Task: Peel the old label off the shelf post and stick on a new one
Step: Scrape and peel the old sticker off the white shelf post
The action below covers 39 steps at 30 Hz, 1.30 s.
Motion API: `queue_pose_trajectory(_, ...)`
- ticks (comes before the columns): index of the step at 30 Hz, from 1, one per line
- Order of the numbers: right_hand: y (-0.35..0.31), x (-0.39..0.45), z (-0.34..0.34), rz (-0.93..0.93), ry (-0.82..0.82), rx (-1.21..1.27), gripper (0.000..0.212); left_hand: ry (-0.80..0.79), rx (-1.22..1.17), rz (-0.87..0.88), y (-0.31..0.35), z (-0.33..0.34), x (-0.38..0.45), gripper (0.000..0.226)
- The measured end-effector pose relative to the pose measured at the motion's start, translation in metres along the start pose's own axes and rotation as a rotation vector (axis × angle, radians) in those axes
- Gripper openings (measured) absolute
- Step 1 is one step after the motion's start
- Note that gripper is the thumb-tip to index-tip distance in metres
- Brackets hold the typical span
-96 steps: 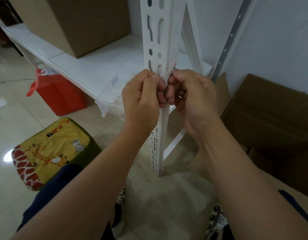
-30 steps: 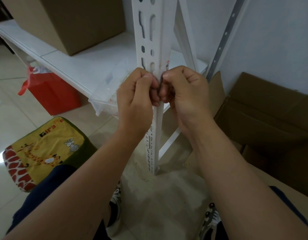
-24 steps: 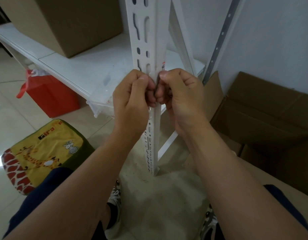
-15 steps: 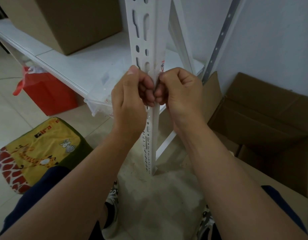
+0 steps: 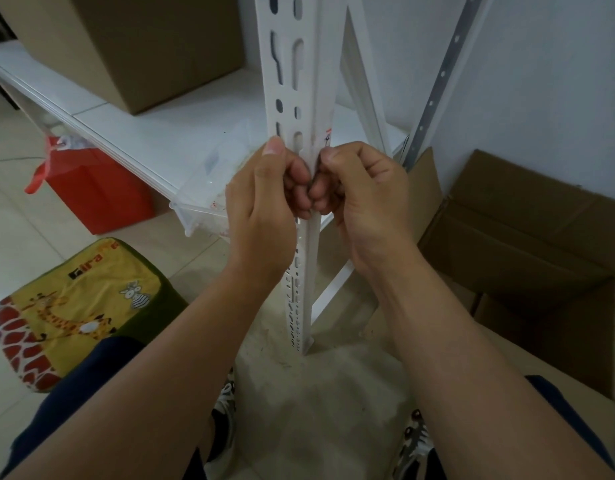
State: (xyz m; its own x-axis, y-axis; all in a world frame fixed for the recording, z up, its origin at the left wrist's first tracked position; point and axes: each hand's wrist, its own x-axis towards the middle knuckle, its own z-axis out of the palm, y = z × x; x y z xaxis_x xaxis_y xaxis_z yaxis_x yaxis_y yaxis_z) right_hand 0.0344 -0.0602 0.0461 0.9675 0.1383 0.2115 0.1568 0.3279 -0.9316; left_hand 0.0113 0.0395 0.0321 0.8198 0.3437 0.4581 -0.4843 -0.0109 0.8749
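Head view is showing left hand [image 5: 261, 216] and right hand [image 5: 364, 199] curling shut against the shelf post [image 5: 299, 98]; what they pinch is hidden. The thin label [image 5: 327, 138] probably tears easily; lift its edge.

Black lettering reading "Gira" shows on the yellow giraffe-print cushion [image 5: 74, 306] at lower left (the rest of the word runs into a fold and cannot be made out). Red and dark marks on the label [image 5: 327, 137] stuck to the white shelf post [image 5: 299, 81] are too small to read.
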Motion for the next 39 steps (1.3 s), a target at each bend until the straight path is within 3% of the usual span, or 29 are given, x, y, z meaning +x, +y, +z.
queue_pose_trajectory(11,-0.002,-0.005,-0.002,-0.048,-0.013,-0.067,0.013,-0.009,0.0,-0.002,0.0,-0.001,0.0,0.045)
queue_pose_trajectory(17,-0.001,-0.003,-0.011,-0.281,-0.056,-0.631,0.009,-0.054,0.002,0.018,0.0,-0.004,0.001,0.048)
queue_pose_trajectory(25,-0.014,0.002,-0.02,-0.444,-0.145,-1.073,0.023,-0.083,0.024,0.026,0.001,-0.007,0.003,0.044)
queue_pose_trajectory(33,-0.015,0.003,-0.018,-0.38,-0.182,-0.917,0.023,-0.094,0.021,0.028,0.0,-0.008,0.005,0.043)
queue_pose_trajectory(39,-0.011,0.006,-0.015,-0.258,-0.15,-0.577,0.02,-0.068,0.011,0.031,-0.002,-0.007,0.005,0.049)
